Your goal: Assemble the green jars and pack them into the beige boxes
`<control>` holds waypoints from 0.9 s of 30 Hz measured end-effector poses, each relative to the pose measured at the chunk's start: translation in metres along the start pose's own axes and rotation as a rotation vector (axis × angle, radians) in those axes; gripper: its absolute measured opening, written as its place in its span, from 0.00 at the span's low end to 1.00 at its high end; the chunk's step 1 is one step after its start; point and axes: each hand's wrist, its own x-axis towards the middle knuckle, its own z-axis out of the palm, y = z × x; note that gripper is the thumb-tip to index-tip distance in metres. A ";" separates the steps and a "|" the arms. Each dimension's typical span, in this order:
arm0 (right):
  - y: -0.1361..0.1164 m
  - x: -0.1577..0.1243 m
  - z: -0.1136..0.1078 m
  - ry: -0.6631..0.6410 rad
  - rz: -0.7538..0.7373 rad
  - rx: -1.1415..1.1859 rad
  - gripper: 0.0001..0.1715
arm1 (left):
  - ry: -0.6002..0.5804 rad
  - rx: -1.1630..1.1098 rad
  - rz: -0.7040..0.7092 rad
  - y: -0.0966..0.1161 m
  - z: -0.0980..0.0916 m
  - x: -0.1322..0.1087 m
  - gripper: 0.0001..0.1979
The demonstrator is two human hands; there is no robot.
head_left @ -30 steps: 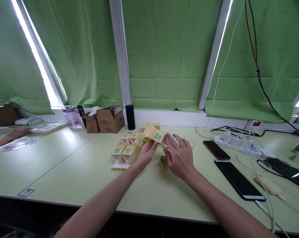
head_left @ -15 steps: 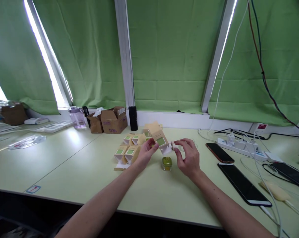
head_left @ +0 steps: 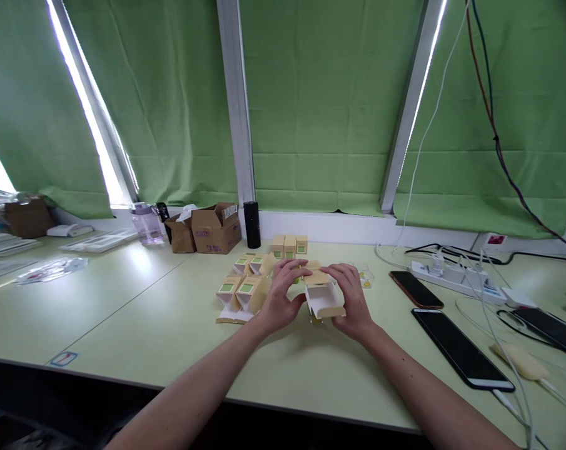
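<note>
Both hands hold one small tan carton (head_left: 324, 299) with its white-lined end flap open toward me, low over the pale green table (head_left: 137, 312). My left hand (head_left: 283, 297) curls round its left side and top. My right hand (head_left: 353, 299) grips its right side. A little of a small green jar (head_left: 313, 320) shows under the carton. Several like cartons with green labels (head_left: 240, 289) lie in a cluster just left of my left hand, and a row of three (head_left: 289, 244) stands behind.
Two dark phones (head_left: 461, 347) and a white power strip (head_left: 456, 276) with cables lie to the right. Brown cardboard boxes (head_left: 212, 228), a black cylinder (head_left: 252, 224) and a clear bottle (head_left: 146, 223) stand along the window sill. Papers lie at the far left.
The carton was held up and tilted in my left hand, with the green jar standing alone on the table. Now both hands have it lowered over the jar, open end toward me.
</note>
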 end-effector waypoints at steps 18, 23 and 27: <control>-0.007 0.003 -0.002 0.150 -0.244 -0.084 0.40 | 0.217 0.278 0.242 0.010 0.000 0.001 0.20; -0.008 0.003 -0.003 0.149 -0.180 -0.054 0.39 | 0.192 0.273 0.246 0.008 0.001 0.000 0.21; -0.009 0.003 -0.002 0.164 -0.126 -0.036 0.37 | 0.198 0.265 0.237 0.012 -0.001 0.002 0.21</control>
